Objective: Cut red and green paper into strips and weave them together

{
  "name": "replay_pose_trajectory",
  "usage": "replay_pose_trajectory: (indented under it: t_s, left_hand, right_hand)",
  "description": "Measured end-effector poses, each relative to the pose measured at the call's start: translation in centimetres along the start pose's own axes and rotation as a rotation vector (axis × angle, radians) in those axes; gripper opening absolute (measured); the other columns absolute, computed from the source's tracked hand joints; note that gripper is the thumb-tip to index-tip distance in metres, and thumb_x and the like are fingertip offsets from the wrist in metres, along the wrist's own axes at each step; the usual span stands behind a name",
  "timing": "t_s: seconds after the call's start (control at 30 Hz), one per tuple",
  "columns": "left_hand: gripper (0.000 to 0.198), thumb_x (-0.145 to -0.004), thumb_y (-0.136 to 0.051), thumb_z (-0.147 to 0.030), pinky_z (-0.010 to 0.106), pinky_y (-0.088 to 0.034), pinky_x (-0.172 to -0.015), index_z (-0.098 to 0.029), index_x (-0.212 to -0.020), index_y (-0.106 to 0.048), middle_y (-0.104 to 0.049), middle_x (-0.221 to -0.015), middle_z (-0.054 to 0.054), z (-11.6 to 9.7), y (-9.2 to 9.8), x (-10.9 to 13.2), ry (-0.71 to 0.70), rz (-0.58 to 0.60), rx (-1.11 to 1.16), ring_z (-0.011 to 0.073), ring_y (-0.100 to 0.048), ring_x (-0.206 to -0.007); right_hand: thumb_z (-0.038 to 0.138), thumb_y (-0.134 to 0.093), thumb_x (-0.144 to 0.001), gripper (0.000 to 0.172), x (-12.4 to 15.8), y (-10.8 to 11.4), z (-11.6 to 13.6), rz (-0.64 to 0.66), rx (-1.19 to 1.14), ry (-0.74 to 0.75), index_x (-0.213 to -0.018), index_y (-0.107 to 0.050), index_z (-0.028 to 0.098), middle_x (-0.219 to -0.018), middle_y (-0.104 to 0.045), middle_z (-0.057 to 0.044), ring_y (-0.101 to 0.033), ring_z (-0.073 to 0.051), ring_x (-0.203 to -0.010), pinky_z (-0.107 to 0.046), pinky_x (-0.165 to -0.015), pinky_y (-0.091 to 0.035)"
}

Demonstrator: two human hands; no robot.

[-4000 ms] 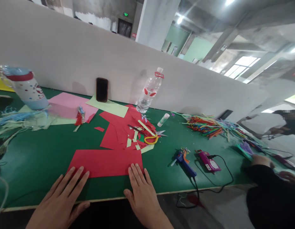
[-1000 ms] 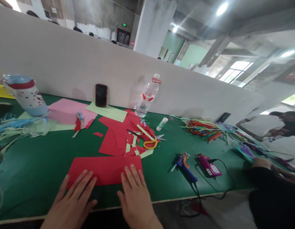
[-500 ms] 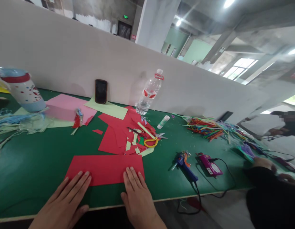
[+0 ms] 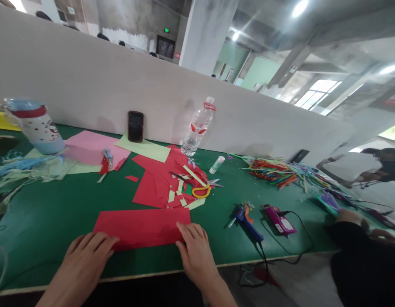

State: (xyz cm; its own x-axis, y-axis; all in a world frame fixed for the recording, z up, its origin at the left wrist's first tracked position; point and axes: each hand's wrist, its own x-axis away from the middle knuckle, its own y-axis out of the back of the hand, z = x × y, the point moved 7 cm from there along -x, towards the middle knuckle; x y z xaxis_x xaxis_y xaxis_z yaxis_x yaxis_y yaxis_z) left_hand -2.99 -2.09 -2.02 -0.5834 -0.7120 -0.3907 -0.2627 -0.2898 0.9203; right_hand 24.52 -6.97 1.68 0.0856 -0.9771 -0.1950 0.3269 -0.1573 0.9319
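A red paper sheet (image 4: 142, 226) lies flat near the front edge of the green table (image 4: 50, 213). My left hand (image 4: 84, 258) has its fingers curled at the sheet's near left edge. My right hand (image 4: 195, 247) is bent over the near right corner, fingertips on the paper. Both hands look closed on the sheet's near edge. Just beyond it lie red and pale green paper scraps (image 4: 162, 179) and yellow-handled scissors (image 4: 202, 191).
A water bottle (image 4: 197, 128), a phone (image 4: 135, 126) and a glue stick (image 4: 217, 164) stand near the white partition. Blue (image 4: 246, 219) and magenta (image 4: 278, 219) glue guns lie right, with coloured sticks (image 4: 277, 172) behind. A flask (image 4: 37, 125) and pink paper (image 4: 88, 147) sit left. Another person's arm (image 4: 353, 219) rests far right.
My fingers lay flat and spread on the red sheet's near edge before. Now both hands have curled their fingers at that edge; the right hand has shifted slightly right.
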Motion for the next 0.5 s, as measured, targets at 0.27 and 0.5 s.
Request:
replay_pose_trajectory:
  t_s: [0.27, 0.5]
  left_hand:
    - [0.033, -0.090, -0.048, -0.021, 0.032, -0.047, -0.086, -0.033, -0.110, -0.071, -0.073, -0.099, 0.000, -1.1, 1.2, 1.2, -0.045, -0.094, 0.108, 0.0188, -0.066, -0.091]
    - [0.030, -0.096, -0.051, -0.050, 0.034, -0.049, -0.090, -0.035, -0.112, -0.072, -0.075, -0.109, -0.001, -0.7, 0.7, 2.6, -0.041, -0.086, 0.166, 0.0206, -0.068, -0.099]
  right_hand:
    - [0.006, -0.048, -0.092, 0.031, 1.4, 1.6, 1.0, -0.139, -0.111, 0.172, -0.105, -0.069, 0.024, -0.099, -0.064, -0.006, -0.056, -0.021, -0.097, -0.037, -0.089, -0.047]
    - [0.015, -0.060, -0.091, 0.023, 3.2, 0.7, 0.4, -0.082, -0.135, 0.175, -0.109, -0.070, 0.025, -0.116, -0.065, -0.007, -0.056, -0.024, -0.111, -0.041, -0.096, -0.049]
